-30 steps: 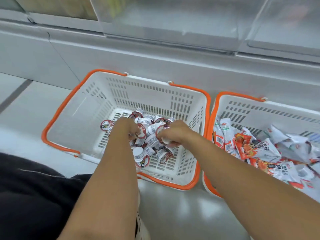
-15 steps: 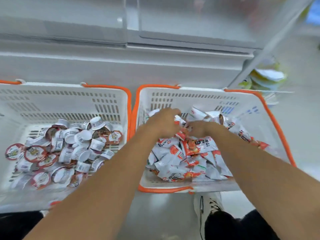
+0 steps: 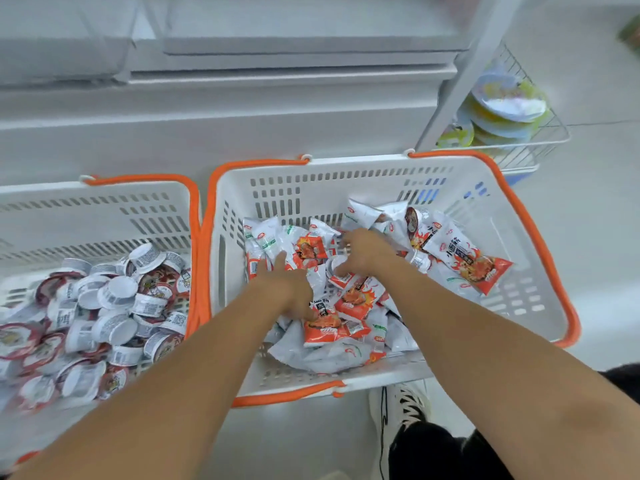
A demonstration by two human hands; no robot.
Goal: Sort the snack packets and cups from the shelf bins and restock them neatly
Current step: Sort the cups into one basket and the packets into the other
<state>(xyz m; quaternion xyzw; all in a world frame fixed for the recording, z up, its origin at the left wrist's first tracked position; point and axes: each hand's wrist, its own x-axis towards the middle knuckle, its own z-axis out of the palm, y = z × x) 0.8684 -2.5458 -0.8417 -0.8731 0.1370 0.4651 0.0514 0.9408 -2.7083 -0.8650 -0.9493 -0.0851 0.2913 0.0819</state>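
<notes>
The right white basket with an orange rim holds several white and orange snack packets. Both my hands are inside it. My left hand rests on the packets with its fingers stretched forward. My right hand lies a little farther back, fingers spread over the pile. A small white cup lies among the packets between my two hands, close to my right thumb. Another cup sits in the pile to the right of my wrist. The left basket is full of small sealed cups.
The two baskets stand side by side on the pale floor against a white cabinet front. A wire rack with stacked yellow-green packs stands at the back right. My white shoe is just in front of the right basket.
The view swung from the cup basket to the packet basket. Both hands left the cups and went into the packets, where their fingers have now spread out.
</notes>
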